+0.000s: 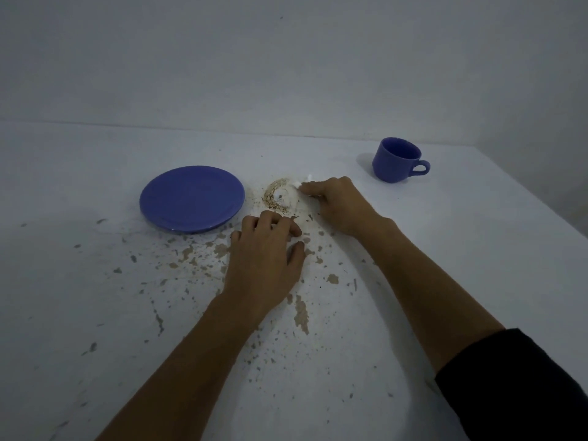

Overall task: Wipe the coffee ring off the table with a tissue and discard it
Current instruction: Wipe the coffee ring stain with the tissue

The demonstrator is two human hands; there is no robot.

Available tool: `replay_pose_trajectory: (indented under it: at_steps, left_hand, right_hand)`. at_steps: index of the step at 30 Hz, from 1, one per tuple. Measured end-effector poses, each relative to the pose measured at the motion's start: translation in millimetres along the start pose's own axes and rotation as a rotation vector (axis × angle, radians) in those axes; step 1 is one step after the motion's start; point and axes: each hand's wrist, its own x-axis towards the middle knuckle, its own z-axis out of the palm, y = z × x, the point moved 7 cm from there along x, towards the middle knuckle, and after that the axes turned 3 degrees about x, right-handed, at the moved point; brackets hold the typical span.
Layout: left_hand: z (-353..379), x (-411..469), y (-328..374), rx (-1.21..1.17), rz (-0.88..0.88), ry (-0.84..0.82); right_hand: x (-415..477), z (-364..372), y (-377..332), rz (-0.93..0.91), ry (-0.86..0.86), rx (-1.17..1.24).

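At the centre of the frame a brown coffee ring (277,196) marks the white table (461,249), just right of a blue plate (192,198). The right hand (339,205) presses a white tissue (300,190) flat at the ring's right edge, fingers (313,187) on it. The left hand (265,253) lies below the ring, fingers curled on the tissue's near edge. A blue cup (396,160) stands upper right.

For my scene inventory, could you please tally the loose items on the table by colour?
Blue: 2, the saucer and the cup
White: 1, the tissue under the right hand
Total: 3
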Motion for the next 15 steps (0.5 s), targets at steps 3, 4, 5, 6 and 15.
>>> replay_pose_trajectory:
  at_steps: [3, 4, 5, 6, 15]
  left_hand:
    - [1, 0, 1, 0.007, -0.006, -0.01]
    - [1, 1, 1, 0.017, -0.012, -0.017]
    - [2, 1, 1, 0.026, -0.018, -0.026]
    - [3, 1, 1, 0.03, -0.023, -0.033]
    - [2, 1, 1, 0.013, -0.013, -0.023]
  right_hand:
    - [11, -2, 10, 0.099, 0.052, -0.022]
    - [16, -1, 5, 0.111, 0.069, -0.009]
    - [21, 0, -3, 0.116, 0.084, 0.012]
    - [23, 0, -12, 0.112, 0.094, 0.035]
    - [7, 0, -9, 0.021, 0.007, 0.021]
